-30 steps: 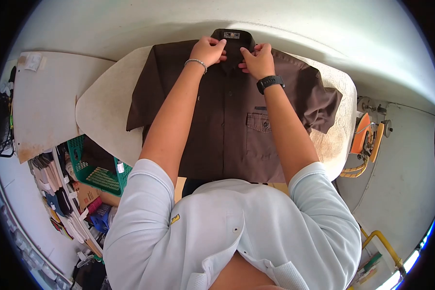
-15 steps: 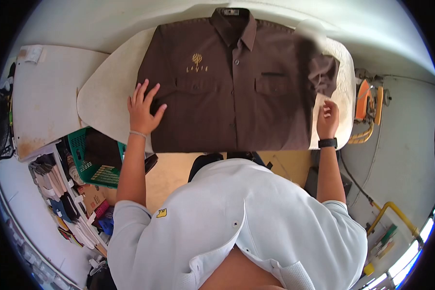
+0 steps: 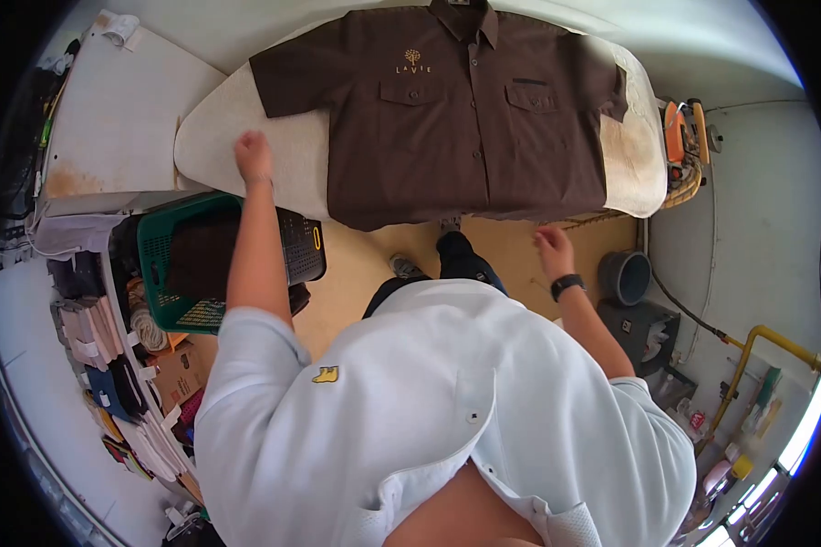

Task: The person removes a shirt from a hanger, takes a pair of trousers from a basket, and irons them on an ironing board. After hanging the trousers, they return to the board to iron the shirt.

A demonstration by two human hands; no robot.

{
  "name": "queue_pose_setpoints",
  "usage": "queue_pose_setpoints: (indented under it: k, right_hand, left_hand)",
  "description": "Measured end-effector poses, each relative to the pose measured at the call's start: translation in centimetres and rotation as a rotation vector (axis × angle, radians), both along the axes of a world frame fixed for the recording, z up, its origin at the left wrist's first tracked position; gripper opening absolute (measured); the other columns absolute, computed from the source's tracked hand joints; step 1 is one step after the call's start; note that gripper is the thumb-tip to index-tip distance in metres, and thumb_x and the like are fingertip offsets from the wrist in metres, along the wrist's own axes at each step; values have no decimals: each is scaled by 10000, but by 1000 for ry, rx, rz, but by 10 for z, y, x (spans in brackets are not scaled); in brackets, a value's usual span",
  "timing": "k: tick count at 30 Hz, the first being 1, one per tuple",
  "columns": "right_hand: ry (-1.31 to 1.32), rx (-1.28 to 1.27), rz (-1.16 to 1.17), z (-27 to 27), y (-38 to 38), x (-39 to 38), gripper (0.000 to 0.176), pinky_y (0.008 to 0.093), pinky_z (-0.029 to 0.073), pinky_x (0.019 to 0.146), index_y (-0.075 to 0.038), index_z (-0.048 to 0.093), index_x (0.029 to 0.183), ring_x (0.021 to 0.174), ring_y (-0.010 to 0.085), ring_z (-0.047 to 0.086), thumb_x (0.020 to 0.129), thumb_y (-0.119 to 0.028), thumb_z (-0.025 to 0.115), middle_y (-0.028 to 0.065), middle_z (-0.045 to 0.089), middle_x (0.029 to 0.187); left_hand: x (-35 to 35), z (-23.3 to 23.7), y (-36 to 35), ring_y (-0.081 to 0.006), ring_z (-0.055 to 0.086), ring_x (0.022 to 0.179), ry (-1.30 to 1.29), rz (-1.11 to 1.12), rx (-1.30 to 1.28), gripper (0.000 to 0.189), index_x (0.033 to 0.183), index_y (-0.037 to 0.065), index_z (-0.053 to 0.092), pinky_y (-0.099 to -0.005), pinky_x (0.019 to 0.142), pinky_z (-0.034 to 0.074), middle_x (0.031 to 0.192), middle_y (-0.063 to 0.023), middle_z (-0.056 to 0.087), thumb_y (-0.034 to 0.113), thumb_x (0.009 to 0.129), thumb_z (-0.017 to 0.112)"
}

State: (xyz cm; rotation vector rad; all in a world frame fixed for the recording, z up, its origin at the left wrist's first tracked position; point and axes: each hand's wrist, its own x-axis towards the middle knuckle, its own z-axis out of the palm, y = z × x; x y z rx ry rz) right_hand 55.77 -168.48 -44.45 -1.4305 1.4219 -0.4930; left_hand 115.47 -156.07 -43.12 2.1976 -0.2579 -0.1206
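Note:
A brown short-sleeved shirt lies front side up on the cream padded ironing board, buttoned, with a gold tree emblem on the chest. Both sleeves are spread outward, and the lower edge hangs at the board's near side. My left hand is over the board's left part, below the left-hand sleeve and apart from the shirt; its fingers are curled in with nothing visible in them. Off the board's near edge, just below the shirt's hem, is my right hand, fingers curled and holding nothing that shows.
An orange iron stands at the board's right end. Below the board on the left are a green basket with dark cloth inside and a black basket. Folded clothes fill a shelf. A grey bucket stands at right.
Both hands have left the shirt: the left moved up and left, the right down toward my body. The left-hand sleeve now lies spread out. My view has tilted lower.

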Motion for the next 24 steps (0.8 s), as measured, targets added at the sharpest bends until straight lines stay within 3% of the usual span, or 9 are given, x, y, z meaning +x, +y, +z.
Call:
queue_pose_setpoints:
  k: [2, 6, 9, 11, 12, 15, 18, 24]
  right_hand:
    - [-130, 35, 82, -6, 15, 32, 136, 265, 491, 748, -8, 651, 983, 810, 127, 621, 883, -98, 630, 48, 675, 876]
    - [-150, -102, 132, 19, 34, 106, 174, 263, 493, 738, -3, 655, 977, 804, 133, 632, 877, -145, 656, 58, 685, 864]
    - [86, -71, -51, 21, 31, 141, 184, 269, 491, 723, -9, 648, 935, 775, 136, 624, 854, -169, 688, 68, 673, 835]
    - [20, -86, -120, 4, 33, 148, 170, 270, 490, 711, -19, 644, 916, 754, 134, 616, 842, -161, 700, 62, 664, 814]
    - [-37, -95, -193, 2, 35, 153, 159, 272, 489, 698, -28, 640, 896, 733, 132, 607, 830, -153, 712, 56, 655, 792]
    - [-171, -105, -226, -2, 39, 148, 133, 265, 483, 685, -36, 623, 888, 704, 121, 589, 822, -108, 712, 37, 636, 759]
    - [-177, -130, -220, 0, 35, 128, 134, 256, 477, 681, -32, 602, 894, 721, 111, 587, 825, -88, 702, 28, 632, 770]
    - [-68, -220, -192, 6, 36, 120, 137, 265, 469, 659, -40, 588, 923, 698, 109, 557, 827, -71, 680, 21, 599, 761]
  left_hand:
    - [-63, -9, 41, -269, 626, 926, -11, -356, 102, 337, 1125, 25, 578, -369, 845, 490, 1056, -137, 626, 256, 881, 607]
    - [-163, 26, 68, -254, 637, 889, -44, -530, 162, 327, 1082, 16, 610, -364, 809, 501, 977, -132, 638, 276, 884, 633]
    - [-166, 32, 66, -241, 641, 866, -20, -575, 248, 335, 1065, 3, 616, -351, 783, 506, 954, -134, 644, 284, 886, 647]
    - [-148, 23, 60, -197, 638, 815, -122, -691, 362, 378, 1093, -13, 589, -326, 745, 516, 920, -110, 641, 293, 884, 664]
    - [-145, 27, 59, -197, 638, 815, -129, -682, 362, 378, 1093, -13, 589, -326, 745, 516, 920, -110, 641, 293, 884, 664]
    - [-144, 34, 57, -81, 607, 723, 644, -528, -71, 388, 1105, 12, 588, -236, 647, 498, 879, -14, 623, 336, 903, 659]
    - [-149, 37, 64, -72, 617, 673, 652, -495, -39, 373, 1107, -6, 587, -200, 558, 467, 829, -21, 632, 291, 899, 671]
    - [-149, 31, 63, -92, 633, 625, 600, -497, 51, 415, 1162, -32, 595, -203, 550, 471, 868, -48, 656, 285, 903, 666]
